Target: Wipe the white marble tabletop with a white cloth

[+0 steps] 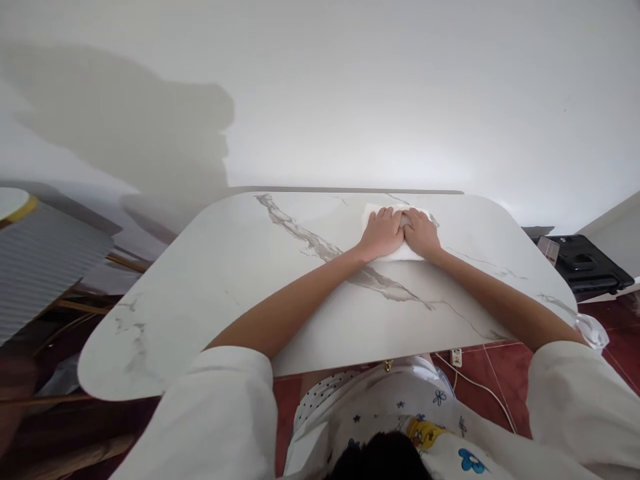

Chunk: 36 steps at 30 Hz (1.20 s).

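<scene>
A folded white cloth (407, 253) lies flat on a white marble-patterned tabletop (200, 280), towards its back edge and right of the middle. My left hand (383, 233) presses down on the left part of this cloth, its fingers bent over it and pointing at the wall. Beside it, my right hand (421, 232) holds the cloth's right part, fingers close together. The two hands touch or nearly touch at the thumbs. Cloth edges show above, below and between them; the rest is hidden under the palms.
A white wall (350, 100) rises behind the table. Right of the table is a black case-like object (590, 263), with a clear cup (549, 250) near it. A power strip (456, 358) with a cable lies on the red tiled floor. A grey ribbed object (50, 267) stands at left.
</scene>
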Each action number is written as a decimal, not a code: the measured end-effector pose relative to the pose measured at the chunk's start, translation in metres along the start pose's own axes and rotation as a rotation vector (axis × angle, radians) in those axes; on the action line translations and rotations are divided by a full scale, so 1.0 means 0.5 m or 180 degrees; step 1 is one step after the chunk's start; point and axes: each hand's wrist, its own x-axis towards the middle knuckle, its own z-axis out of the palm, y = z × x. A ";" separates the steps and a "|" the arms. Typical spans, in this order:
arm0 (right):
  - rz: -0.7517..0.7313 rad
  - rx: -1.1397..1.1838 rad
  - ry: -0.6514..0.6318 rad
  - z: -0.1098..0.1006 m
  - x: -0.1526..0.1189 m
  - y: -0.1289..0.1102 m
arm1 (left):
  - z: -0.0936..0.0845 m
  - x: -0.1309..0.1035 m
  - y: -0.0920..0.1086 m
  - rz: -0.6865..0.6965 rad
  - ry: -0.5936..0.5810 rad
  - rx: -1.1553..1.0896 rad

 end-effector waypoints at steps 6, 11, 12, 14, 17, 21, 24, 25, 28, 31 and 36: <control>-0.0023 0.0152 0.0198 0.022 0.087 0.014 | 0.002 0.073 -0.045 -0.0034 0.0060 -0.0123; -0.0117 0.0060 0.0067 0.034 0.166 0.027 | 0.007 0.135 -0.080 -0.0195 0.0152 -0.0206; -0.0129 0.0049 0.0052 0.035 0.178 0.029 | 0.007 0.145 -0.085 -0.0234 0.0167 -0.0214; -0.0131 0.0034 0.0025 0.038 0.195 0.033 | 0.009 0.159 -0.091 -0.0271 0.0187 -0.0205; -0.0141 0.0033 -0.0003 0.041 0.204 0.038 | 0.013 0.167 -0.095 -0.0255 0.0188 -0.0158; -0.0115 -0.0084 0.0030 0.044 0.198 0.037 | 0.018 0.163 -0.090 -0.0313 0.0205 -0.0058; -0.0044 -0.0259 0.0009 0.045 0.191 0.024 | 0.017 0.158 -0.093 -0.0338 0.0193 0.0014; -0.0020 -0.0315 0.0011 0.047 0.189 0.016 | 0.016 0.155 -0.098 -0.0316 0.0186 0.0026; 0.0071 -0.0451 0.0020 0.057 0.186 -0.017 | 0.009 0.146 -0.129 -0.0197 0.0168 0.0019; 0.0074 -0.0469 0.0010 0.073 0.190 -0.055 | 0.001 0.133 -0.172 -0.0130 0.0175 -0.0007; -0.0036 -0.0293 0.0031 0.085 0.199 -0.086 | -0.012 0.119 -0.205 -0.0237 0.0201 0.0007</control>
